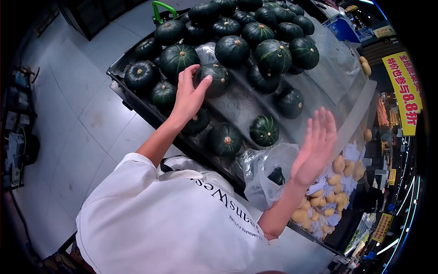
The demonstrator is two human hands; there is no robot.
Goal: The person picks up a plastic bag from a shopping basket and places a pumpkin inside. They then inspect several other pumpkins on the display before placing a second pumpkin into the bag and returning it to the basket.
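Observation:
My left hand (pixel 189 93) is at a dark green kabocha squash (pixel 214 81), its thumb over the squash's near side and its fingers apart; no closed grip shows. My right hand (pixel 315 148) is raised with fingers stretched out, slightly blurred, holding nothing. Below that hand, a clear plastic bag (pixel 260 171) sits at the display's near edge with a dark green squash (pixel 276 176) partly visible inside. Two more squashes, a plain one (pixel 225 139) and a striped one (pixel 264 130), lie between my hands.
Many squashes are heaped at the far end of the black display (pixel 228 98). A green handle (pixel 163 10) stands behind them. Yellowish potato-like produce (pixel 337 182) in white foam nets lies to the right, past a pale divider (pixel 353 118). Tiled floor (pixel 100 109) is on the left.

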